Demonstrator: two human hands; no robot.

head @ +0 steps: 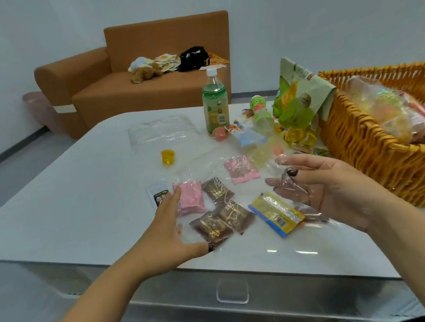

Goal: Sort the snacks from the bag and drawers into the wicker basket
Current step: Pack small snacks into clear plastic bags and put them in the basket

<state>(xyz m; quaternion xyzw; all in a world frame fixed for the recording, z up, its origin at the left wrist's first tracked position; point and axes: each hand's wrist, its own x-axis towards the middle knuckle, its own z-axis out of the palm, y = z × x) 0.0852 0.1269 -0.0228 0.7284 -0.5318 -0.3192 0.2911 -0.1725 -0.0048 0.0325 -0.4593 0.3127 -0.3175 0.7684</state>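
My left hand [167, 225] reaches flat, fingers straight and together, over the pink packet [190, 198] beside the three brown chocolate packets [220, 212], ready, I judge, to sweep them together. My right hand [338, 187] hovers with fingers spread above the yellow-blue packet [276, 213], clear film draped across them. The wicker basket [377, 155] sits at the surface's [79, 189] right edge, within reach, already holding wrapped snacks.
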